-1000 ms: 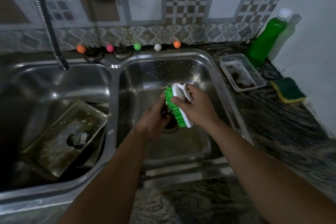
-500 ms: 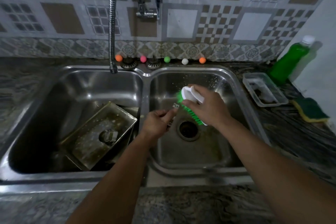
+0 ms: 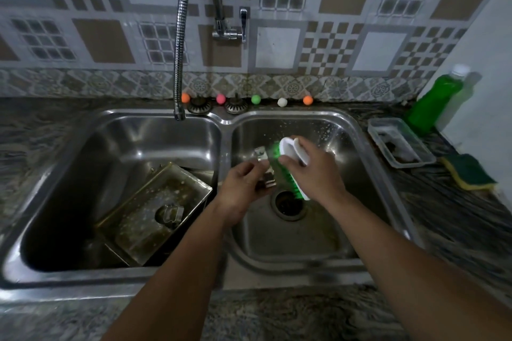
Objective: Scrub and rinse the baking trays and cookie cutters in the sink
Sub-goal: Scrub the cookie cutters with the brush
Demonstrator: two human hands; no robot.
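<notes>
Your left grip (image 3: 243, 185) pinches a small metal cookie cutter (image 3: 264, 167) between thumb and fingers, above the right basin (image 3: 357, 141) of the sink, just over the drain (image 3: 289, 203). Your right grip (image 3: 313, 171) is curled around the white handle of the scrub brush (image 3: 291, 165), and the green bristles press against the side of the cutter.

From the head camera, the only view, the other things of the task wait in the left basin (image 3: 116, 133): a dirty baking tray (image 3: 149, 213) leans tilted against another one under it, and a second cutter (image 3: 169, 214) lies inside the tray. The flexible faucet (image 3: 179, 63) hangs over the left basin, and I see no water running from it.

Several things can go wrong from here, I think. The cutter is thin, wet and probably soapy, and you hold it only by a pinch, so a strong push of the brush can knock it out and drop it onto the open drain. Its edges look sharp; if it turns between your fingers, it can cut them. Also the bristles can spray dirty drops toward the tabletop (image 3: 457, 216) on the right, where the sponge (image 3: 471, 171) and the plastic container (image 3: 399, 144) sit. For rinsing, you must carry the cutter to the left, because the spout does not reach this basin now.
</notes>
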